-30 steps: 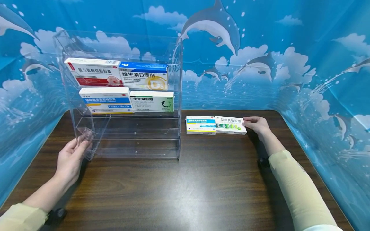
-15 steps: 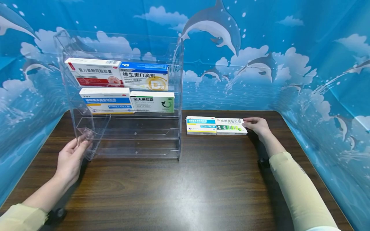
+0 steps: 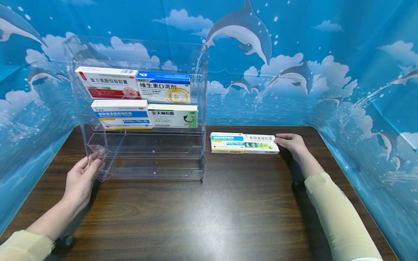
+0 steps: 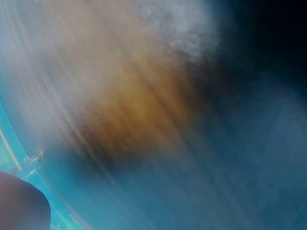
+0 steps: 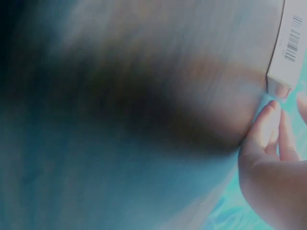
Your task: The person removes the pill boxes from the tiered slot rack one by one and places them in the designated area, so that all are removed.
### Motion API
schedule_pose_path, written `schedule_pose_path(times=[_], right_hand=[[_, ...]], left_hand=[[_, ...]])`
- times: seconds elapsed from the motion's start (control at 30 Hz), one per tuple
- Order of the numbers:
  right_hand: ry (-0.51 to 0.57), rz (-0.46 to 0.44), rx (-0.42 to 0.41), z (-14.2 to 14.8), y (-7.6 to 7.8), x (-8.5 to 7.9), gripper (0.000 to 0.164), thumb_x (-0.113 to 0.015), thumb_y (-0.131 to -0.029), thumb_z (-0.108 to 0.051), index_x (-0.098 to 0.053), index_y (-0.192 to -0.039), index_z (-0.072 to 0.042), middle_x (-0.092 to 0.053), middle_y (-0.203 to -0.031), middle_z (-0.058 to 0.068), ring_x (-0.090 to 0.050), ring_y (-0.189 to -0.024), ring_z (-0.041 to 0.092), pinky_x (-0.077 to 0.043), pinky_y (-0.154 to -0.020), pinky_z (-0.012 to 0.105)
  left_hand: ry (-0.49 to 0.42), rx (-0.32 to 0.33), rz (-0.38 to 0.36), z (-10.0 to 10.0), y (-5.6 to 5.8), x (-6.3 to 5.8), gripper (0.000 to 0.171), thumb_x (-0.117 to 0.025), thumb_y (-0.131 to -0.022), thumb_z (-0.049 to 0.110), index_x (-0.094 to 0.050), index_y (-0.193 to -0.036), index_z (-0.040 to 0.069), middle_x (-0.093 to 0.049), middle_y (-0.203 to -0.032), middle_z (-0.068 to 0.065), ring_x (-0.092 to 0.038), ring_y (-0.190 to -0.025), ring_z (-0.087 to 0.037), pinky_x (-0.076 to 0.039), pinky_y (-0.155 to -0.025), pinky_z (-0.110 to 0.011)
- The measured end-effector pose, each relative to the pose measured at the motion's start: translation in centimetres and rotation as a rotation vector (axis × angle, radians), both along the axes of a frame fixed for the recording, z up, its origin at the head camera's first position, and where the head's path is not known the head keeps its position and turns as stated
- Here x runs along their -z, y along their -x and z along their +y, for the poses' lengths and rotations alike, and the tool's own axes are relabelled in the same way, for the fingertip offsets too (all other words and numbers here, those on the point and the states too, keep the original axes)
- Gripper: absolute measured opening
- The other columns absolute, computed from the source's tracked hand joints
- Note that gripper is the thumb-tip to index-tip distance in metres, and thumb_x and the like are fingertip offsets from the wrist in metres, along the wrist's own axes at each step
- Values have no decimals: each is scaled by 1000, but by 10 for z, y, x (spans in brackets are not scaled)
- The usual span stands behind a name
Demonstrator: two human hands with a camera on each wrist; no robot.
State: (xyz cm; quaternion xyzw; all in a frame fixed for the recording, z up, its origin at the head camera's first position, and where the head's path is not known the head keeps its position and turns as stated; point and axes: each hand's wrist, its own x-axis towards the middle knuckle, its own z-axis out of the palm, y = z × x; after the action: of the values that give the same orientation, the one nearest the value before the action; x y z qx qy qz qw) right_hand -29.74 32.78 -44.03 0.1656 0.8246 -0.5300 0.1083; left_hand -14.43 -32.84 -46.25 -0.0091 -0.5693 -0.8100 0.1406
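A clear acrylic rack [image 3: 155, 151] stands on the left of the table. My left hand [image 3: 79, 177] grips its lower left side; in the left wrist view only a blurred fingertip [image 4: 23, 203] shows. On the table to the right lie two flat medicine boxes end to end: a white, blue and yellow box [image 3: 227, 143] and a white and green box [image 3: 261, 144]. My right hand [image 3: 292, 144] has its fingertips at the right end of the white and green box. The right wrist view shows those fingers [image 5: 262, 128] nearly straight against the box's end.
The rack's upper tiers hold a red and white box [image 3: 109, 83], a vitamin D box [image 3: 164, 88], a blue and white box [image 3: 122, 115] and a green and white box [image 3: 173, 116]. A dolphin-print curtain [image 3: 183, 21] surrounds the brown table [image 3: 183, 217].
The white and green box has turned slightly, lining up straighter with the box on its left. The right fingers stay at its end; the left hand keeps its place on the rack.
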Motion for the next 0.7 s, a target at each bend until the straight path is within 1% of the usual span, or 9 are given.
schedule_pose_path(times=[0.07,0.13,0.2,0.27,0.33,0.43,0.53,0.63,0.7], right_hand=[[49,2,7,0,1,-1,55,-67,-107,-20,-50,-155,0,-47,-161,22,-61,-92,-11,-59,-89,8],[77,6,9,0,1,-4,56,-66,-107,-21,-48,-157,0,-46,-162,22,-62,-92,-14,-58,-101,14],[86,13,12,-2,2,-8,57,-65,-108,-22,-48,-157,-1,-46,-163,20,-64,-101,-10,-55,-111,22],[102,29,-4,-5,2,-14,58,-64,-108,-22,-46,-158,-1,-44,-165,19,-65,-118,0,-50,-119,30],[121,54,-20,-10,1,-22,58,-64,-108,-22,-45,-159,0,-42,-167,19,-61,-134,10,-46,-124,35],[142,96,-63,-20,-2,-38,59,-64,-108,-23,-44,-158,1,-42,-167,20,-59,-138,15,-43,-128,41],[127,142,-114,-33,-7,-55,60,-67,-107,-26,-48,-156,1,-53,-157,15,-64,-125,7,-43,-127,43],[119,191,-178,-47,-13,-72,56,-69,-106,-27,-53,-153,-1,-64,-139,0,-66,-119,2,-49,-123,35],[118,227,-223,-57,-18,-81,53,-70,-105,-27,-56,-150,-2,-66,-130,-9,-68,-116,1,-54,-116,28]], left_hand=[[2,0,-3,0,0,0,35,-55,-107,-6,-76,-121,18,-79,-118,12,-76,-106,3,-60,-92,-11],[0,-1,-7,-1,0,0,35,-55,-107,-6,-76,-121,18,-79,-118,12,-76,-106,3,-60,-92,-11],[2,-6,-15,-1,0,0,36,-55,-107,-7,-76,-120,19,-79,-117,12,-76,-105,3,-60,-91,-10],[3,-7,-18,-2,0,0,36,-55,-107,-7,-76,-120,19,-79,-117,12,-76,-105,3,-59,-91,-10],[11,-9,-20,-2,0,0,36,-55,-107,-7,-76,-120,19,-79,-117,13,-76,-105,3,-59,-91,-10],[25,-9,-22,-2,0,0,36,-55,-107,-6,-75,-121,20,-79,-117,14,-75,-106,4,-59,-91,-10],[32,-13,-33,-2,0,-1,36,-56,-107,-5,-75,-121,21,-79,-117,15,-75,-105,5,-59,-91,-9],[28,-20,-44,-2,0,-1,35,-56,-107,-5,-75,-120,21,-78,-117,16,-75,-104,5,-59,-90,-8],[26,-25,-50,-2,0,-1,34,-57,-107,-4,-75,-120,21,-78,-117,16,-75,-104,5,-59,-90,-8]])
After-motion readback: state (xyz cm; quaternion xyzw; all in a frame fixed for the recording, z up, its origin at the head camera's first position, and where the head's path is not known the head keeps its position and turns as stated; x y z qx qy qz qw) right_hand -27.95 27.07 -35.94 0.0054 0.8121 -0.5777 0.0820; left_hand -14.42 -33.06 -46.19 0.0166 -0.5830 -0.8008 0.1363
